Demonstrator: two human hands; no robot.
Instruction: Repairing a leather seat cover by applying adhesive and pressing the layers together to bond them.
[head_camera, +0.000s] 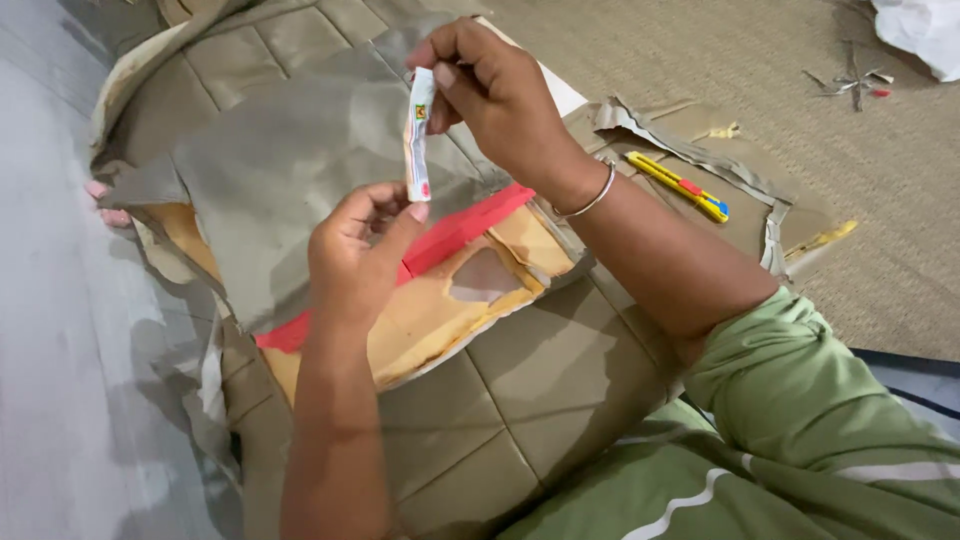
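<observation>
Grey-brown quilted upholstery (480, 400) lies spread under our arms, its torn top layer peeled back to show yellowish foam (440, 320) and a red strip (460, 228) running across it. Between our two hands stands a small white tube (418, 135), upright and squeezed flat, with bits of red and yellow print on it. Whether anything is left inside it we cannot tell. Our right hand (495, 95) is closed on the tube's top end, pinching it between thumb and fingers; a thin silver bangle (590, 200) sits on that wrist. Our left hand (358, 250) is curled below, its thumb pressed against the tube's lower end — the other fingers bent in loosely toward the palm. To the right, well apart from the hands, a yellow utility knife (680, 186) rests on a scrap of the same covering, and farther off some small cut scraps (850, 85) lie on the woven mat (720, 60). A green sleeve (800, 400) covers our right upper arm.
</observation>
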